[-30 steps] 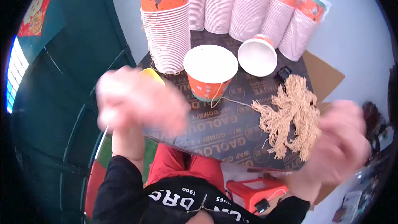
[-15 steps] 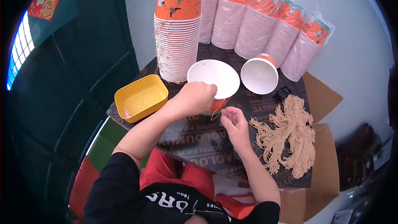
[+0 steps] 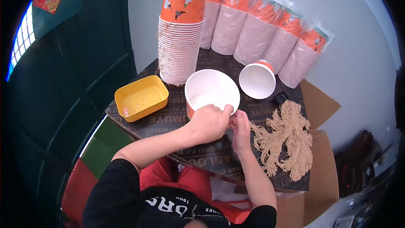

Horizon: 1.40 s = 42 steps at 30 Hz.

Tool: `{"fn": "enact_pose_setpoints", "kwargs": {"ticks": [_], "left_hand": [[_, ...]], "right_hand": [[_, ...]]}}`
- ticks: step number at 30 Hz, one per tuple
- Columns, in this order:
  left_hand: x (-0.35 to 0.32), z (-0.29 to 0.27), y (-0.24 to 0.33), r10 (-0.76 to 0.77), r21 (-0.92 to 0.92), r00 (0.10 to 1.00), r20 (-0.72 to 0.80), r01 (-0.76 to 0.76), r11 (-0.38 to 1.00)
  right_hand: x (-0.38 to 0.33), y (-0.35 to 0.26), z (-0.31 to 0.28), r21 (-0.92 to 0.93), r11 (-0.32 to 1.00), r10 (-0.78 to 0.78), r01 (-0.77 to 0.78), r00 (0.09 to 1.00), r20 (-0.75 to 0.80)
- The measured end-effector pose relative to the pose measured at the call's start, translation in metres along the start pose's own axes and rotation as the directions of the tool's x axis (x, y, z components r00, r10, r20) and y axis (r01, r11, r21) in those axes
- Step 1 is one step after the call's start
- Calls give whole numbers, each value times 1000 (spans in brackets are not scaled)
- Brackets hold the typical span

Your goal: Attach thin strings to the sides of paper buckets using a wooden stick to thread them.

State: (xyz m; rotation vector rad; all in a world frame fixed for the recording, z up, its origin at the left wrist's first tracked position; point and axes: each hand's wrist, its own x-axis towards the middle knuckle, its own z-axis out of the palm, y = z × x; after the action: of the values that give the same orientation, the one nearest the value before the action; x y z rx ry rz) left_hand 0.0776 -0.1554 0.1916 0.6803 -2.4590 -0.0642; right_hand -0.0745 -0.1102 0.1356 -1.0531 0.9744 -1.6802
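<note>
A white-lined paper bucket [image 3: 211, 85] with an orange outside stands tilted toward me at the middle of the table. My left hand [image 3: 210, 122] is closed at its near rim, the thumb lying along the edge, and covers part of the wall. Right beside it, my right hand [image 3: 241, 130] has its fingers drawn together against the outside of the rim. Whatever lies between those fingertips is hidden. To the right of my right hand lies a loose bundle of beige cords [image 3: 289, 139].
A tall stack of paper buckets [image 3: 179, 50] with cords down its side stands behind left. A yellow tub [image 3: 141, 99] holds small pale bits. Another paper bucket [image 3: 257, 81] lies on its side near a small black object [image 3: 279, 98]. Wrapped bucket stacks [image 3: 257, 29] line the wall.
My left hand has come nearer and lower, over the near rim. The bucket has tipped further toward me. My hands have closed together, and the cord loop that hung between them is now hidden.
</note>
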Motion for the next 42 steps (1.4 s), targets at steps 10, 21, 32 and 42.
{"fn": "enact_pose_setpoints", "kwargs": {"ticks": [10, 21, 32, 42], "left_hand": [[-8, 11, 5, 61, -101, 997, 53, -55, 993], [17, 27, -35, -171, -230, 949, 266, 235, 944], [-2, 74, -58, -231, -334, 946, 226, 298, 894], [-7, 79, -70, -206, -401, 936, 285, 312, 861]], "right_hand": [[3, 7, -15, -29, 991, 123, -129, 979, -165], [7, 23, -19, -246, 959, 123, -141, 989, -86], [5, 32, -11, -423, 898, 109, -120, 993, -50], [7, 29, -16, -618, 786, 22, 1, 999, 29]]}}
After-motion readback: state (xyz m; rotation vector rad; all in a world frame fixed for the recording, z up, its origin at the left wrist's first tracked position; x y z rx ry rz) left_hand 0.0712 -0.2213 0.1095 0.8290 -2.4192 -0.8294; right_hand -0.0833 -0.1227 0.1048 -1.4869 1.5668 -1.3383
